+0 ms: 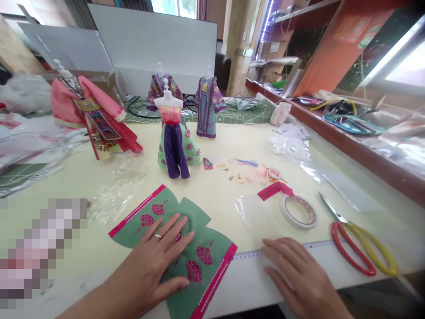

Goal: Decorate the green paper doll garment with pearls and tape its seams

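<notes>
the green garment piece [195, 239] is seen as matt cloth, its pink edging set with small shiny beads. the table [226, 190] is shown as a smooth, pale, faintly glossy surface. the ruler [299, 261] looks like translucent plastic. the scissors [352, 235] are made of bright metal blades with glossy red and yellow plastic handles. the tape roll [299, 212] appears glossy, and the wrapping [116, 195] is clear, crinkled plastic film.

Looking forward and down from head height, close over the near edge of the surface [232, 146], facing far shelves [332, 53].
</notes>
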Demonstrator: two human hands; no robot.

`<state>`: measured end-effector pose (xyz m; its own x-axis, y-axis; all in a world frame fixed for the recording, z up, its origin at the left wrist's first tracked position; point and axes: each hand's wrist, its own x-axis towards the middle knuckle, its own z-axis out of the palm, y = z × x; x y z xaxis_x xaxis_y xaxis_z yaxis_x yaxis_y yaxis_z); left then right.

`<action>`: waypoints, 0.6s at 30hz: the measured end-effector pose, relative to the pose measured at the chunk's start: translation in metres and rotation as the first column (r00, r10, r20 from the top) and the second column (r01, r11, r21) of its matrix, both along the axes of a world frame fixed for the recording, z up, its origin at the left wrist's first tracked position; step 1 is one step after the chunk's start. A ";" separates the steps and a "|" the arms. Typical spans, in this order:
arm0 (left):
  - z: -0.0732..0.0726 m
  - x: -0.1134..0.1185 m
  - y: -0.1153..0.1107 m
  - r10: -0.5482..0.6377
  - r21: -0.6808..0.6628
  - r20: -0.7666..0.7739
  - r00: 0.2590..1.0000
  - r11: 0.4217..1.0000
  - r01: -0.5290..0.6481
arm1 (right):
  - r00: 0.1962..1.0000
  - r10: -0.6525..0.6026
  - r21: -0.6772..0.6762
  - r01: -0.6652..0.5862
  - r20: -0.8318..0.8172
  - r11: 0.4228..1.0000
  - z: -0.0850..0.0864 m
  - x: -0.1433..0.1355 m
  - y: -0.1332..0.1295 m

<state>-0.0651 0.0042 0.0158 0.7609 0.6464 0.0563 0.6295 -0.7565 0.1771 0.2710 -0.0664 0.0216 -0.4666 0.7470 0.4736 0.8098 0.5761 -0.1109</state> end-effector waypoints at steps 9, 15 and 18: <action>0.001 -0.018 0.009 -0.187 -0.148 -0.037 0.982 0.973 0.179 | 0.886 -0.380 0.149 0.352 0.265 0.924 -0.011 0.091 0.026; -0.002 0.005 0.002 0.136 0.005 -0.040 0.990 0.991 -0.136 | 0.906 -0.294 0.057 0.291 0.305 0.955 -0.022 0.105 0.034; -0.018 0.017 -0.003 0.200 0.026 -0.052 0.978 0.980 -0.199 | 0.913 -0.274 0.051 0.271 0.303 0.961 -0.022 0.104 0.037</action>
<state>-0.0484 0.0011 -0.0017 0.6192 0.7845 0.0329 0.7763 -0.6179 0.1245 0.3755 -0.0290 0.0000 -0.3680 0.8626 0.3470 0.9293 0.3283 0.1695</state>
